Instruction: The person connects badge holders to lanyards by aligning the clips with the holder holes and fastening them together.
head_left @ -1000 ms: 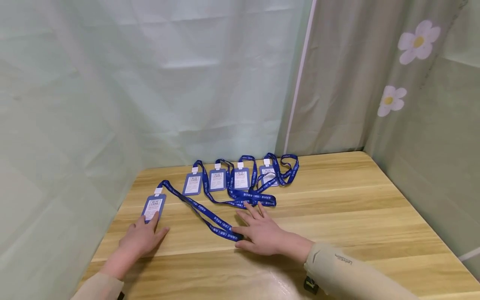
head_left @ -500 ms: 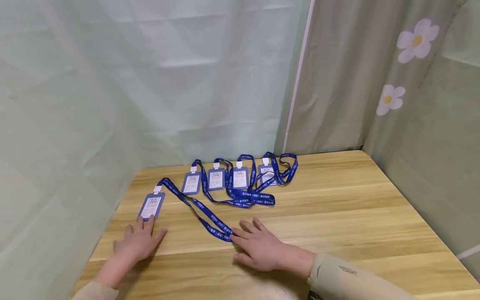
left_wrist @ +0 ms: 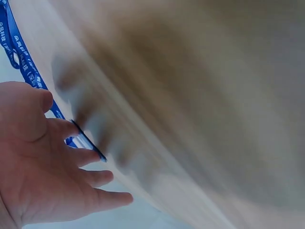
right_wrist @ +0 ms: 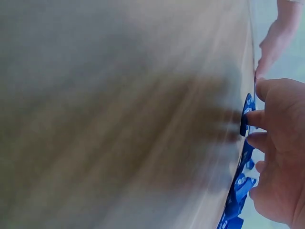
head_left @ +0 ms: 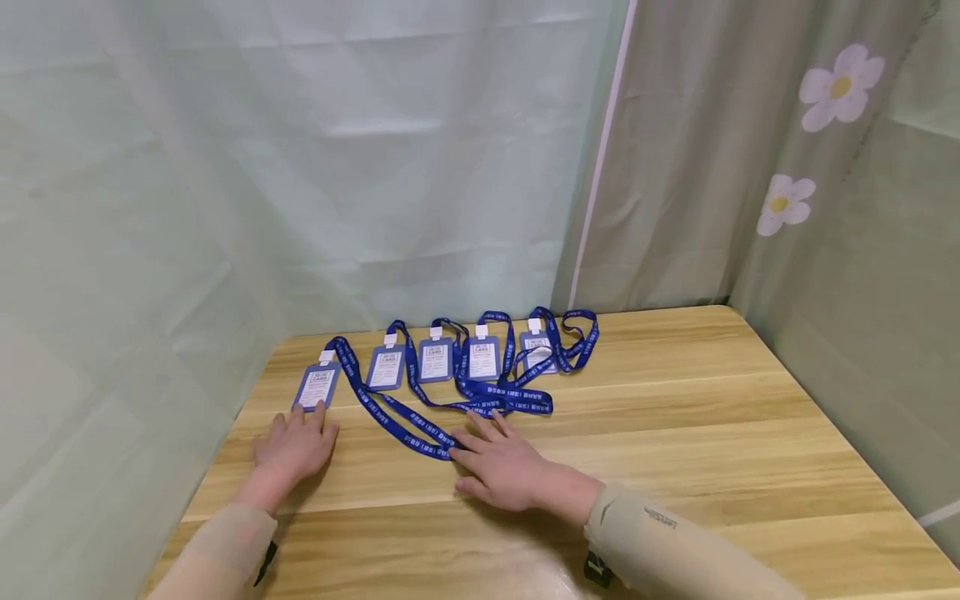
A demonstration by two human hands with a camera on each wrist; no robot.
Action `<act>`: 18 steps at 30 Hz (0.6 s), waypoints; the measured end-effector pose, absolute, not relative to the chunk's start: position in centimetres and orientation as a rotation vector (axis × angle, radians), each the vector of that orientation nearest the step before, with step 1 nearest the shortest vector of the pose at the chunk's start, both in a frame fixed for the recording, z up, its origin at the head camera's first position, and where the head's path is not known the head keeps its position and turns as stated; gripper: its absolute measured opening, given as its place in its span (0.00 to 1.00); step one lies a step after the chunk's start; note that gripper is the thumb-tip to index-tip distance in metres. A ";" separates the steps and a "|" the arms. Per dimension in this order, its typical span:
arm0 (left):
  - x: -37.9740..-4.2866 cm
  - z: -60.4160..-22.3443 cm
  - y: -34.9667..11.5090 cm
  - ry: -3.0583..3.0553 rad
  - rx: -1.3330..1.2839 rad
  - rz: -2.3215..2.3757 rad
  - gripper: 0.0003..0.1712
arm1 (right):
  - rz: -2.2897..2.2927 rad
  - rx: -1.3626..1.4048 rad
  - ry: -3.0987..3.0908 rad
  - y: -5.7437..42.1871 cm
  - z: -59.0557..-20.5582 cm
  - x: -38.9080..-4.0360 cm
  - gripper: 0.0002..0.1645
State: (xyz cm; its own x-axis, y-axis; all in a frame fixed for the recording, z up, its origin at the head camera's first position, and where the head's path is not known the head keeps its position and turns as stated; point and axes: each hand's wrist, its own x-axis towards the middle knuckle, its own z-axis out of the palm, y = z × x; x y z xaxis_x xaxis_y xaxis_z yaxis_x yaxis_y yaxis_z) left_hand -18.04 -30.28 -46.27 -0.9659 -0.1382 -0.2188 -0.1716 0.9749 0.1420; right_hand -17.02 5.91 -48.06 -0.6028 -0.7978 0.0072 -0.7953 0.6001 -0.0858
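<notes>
At the left of the table lies a blue-framed ID badge [head_left: 317,387] with a white card and clip. My left hand [head_left: 295,446], fingers extended, touches its lower edge; in the left wrist view the fingertips [left_wrist: 90,156] meet the badge's thin dark edge. From the clip a blue printed lanyard [head_left: 390,425] runs right in a long narrow loop. My right hand [head_left: 504,468] lies spread, palm down, its fingers touching the loop's right end. In the right wrist view a fingertip presses on the blue strap [right_wrist: 246,114].
Several more ID badges, such as a second badge [head_left: 386,367] and a far right badge [head_left: 538,351], stand in a row along the back. Their lanyards [head_left: 517,398] overlap in a tangle on the wooden table [head_left: 675,433]. Pale curtains [head_left: 420,167] hang behind.
The left badge has slid away from me toward the back row, with my left hand at its lower edge. My right hand and the loop's end have shifted left and slightly back.
</notes>
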 end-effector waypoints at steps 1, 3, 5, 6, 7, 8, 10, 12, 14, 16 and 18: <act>-18.4 -46.3 -30.1 2.923 -0.224 0.239 0.40 | -0.119 -1.375 2.788 6.0 -48.1 -17.2 0.35; -19.0 -46.2 -29.7 2.936 -0.205 0.235 0.38 | -0.112 -1.355 2.804 6.1 -48.1 -17.5 0.35; -19.5 -46.1 -29.3 2.939 -0.194 0.242 0.36 | -0.110 -1.328 2.812 6.3 -48.2 -17.7 0.35; -19.7 -46.1 -29.2 2.939 -0.189 0.245 0.35 | -0.115 -1.315 2.815 6.4 -48.2 -17.8 0.35; -19.9 -46.0 -29.0 2.938 -0.185 0.250 0.35 | -0.118 -1.299 2.817 6.5 -48.2 -17.9 0.36; -20.1 -46.0 -28.8 2.937 -0.183 0.256 0.35 | -0.122 -1.284 2.821 6.6 -48.3 -18.0 0.36; -20.4 -46.1 -28.6 2.936 -0.185 0.278 0.35 | -0.131 -1.257 2.823 6.7 -48.3 -18.2 0.36; -20.6 -46.3 -28.4 2.940 -0.183 0.285 0.35 | -0.136 -1.246 2.828 6.8 -48.4 -18.3 0.36; -20.7 -46.5 -28.3 2.941 -0.185 0.284 0.35 | -0.152 -1.249 2.827 6.9 -48.4 -18.4 0.36; -20.7 -46.8 -28.4 2.945 -0.185 0.271 0.35 | -0.184 -1.261 2.823 6.9 -48.4 -18.4 0.37; -20.6 -47.0 -28.4 2.955 -0.182 0.259 0.35 | -0.225 -1.265 2.826 7.2 -48.4 -18.4 0.37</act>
